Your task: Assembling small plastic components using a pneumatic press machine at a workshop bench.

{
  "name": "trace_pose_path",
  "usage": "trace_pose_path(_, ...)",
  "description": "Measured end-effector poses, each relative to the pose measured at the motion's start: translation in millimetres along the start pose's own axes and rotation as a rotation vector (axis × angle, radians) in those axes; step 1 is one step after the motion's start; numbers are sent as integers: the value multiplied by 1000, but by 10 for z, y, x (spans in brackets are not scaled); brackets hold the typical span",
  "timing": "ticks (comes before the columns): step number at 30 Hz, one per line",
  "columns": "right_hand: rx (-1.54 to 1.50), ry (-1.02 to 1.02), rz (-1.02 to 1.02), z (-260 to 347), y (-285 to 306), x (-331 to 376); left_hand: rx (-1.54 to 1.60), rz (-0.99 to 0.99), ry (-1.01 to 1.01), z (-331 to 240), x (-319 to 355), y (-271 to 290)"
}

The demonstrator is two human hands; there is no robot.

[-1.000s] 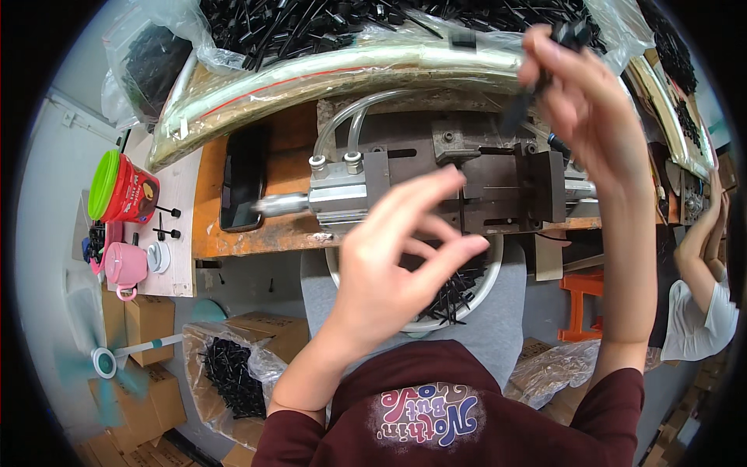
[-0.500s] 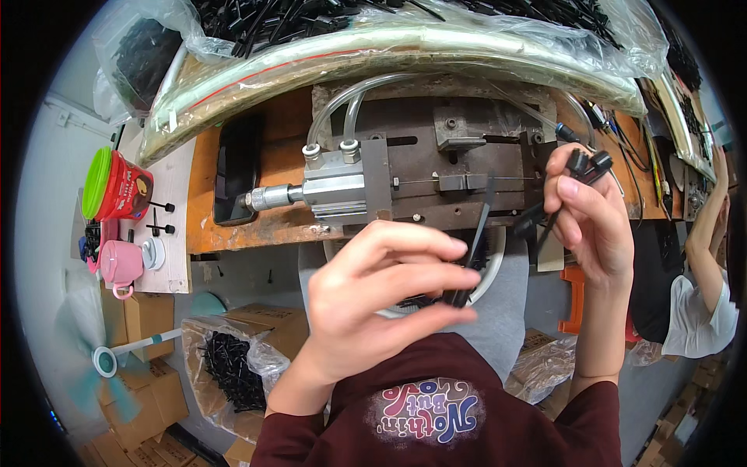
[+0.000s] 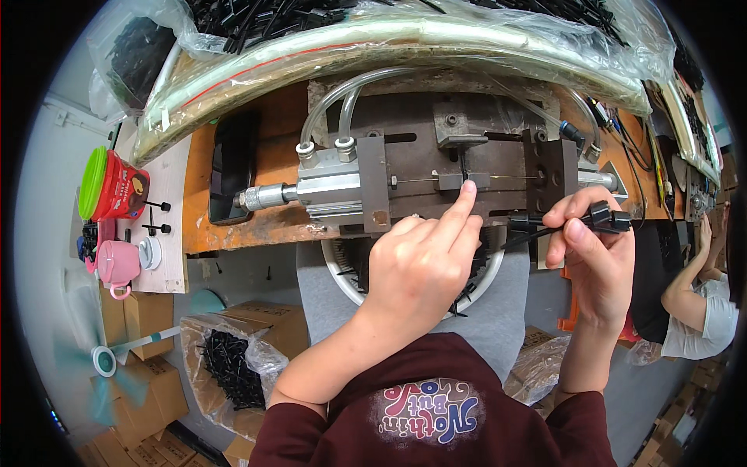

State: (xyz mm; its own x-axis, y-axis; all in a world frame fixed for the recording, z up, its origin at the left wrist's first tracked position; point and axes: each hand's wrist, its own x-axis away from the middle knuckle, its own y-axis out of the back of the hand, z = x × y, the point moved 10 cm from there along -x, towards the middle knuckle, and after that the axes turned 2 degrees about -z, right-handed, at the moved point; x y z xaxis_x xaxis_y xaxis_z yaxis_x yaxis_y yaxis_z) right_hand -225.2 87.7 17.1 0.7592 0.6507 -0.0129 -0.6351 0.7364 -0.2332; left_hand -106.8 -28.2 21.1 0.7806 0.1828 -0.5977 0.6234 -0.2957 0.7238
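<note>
While the phone is lying beside the silver cylinder, the left hand is setting its extended index fingertip at the block, where a thin black piece is running across; other fingers are curling, can't tell if gripping anything. Right hand is pinching several black parts between thumb and fingers.

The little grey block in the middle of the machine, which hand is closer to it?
Left. The left hand has its index fingertip at the little grey block. The right hand is farther off to the block's right, holding black plastic pieces.
</note>
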Motion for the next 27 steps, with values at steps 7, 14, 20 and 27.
trace_pose_path(7,-145,-9,-40,-68,-23,46,154,52,92,92,25,8)
trace_pose_path(14,-356,-224,81,-399,-253,116,888,56,200,71,15,168)
trace_pose_path(20,-395,-138,58,-273,-119,18,880,58,132,31,67,385)
trace_pose_path(27,-88,216,-190,31,238,25,474,-84,107,82,164,356)
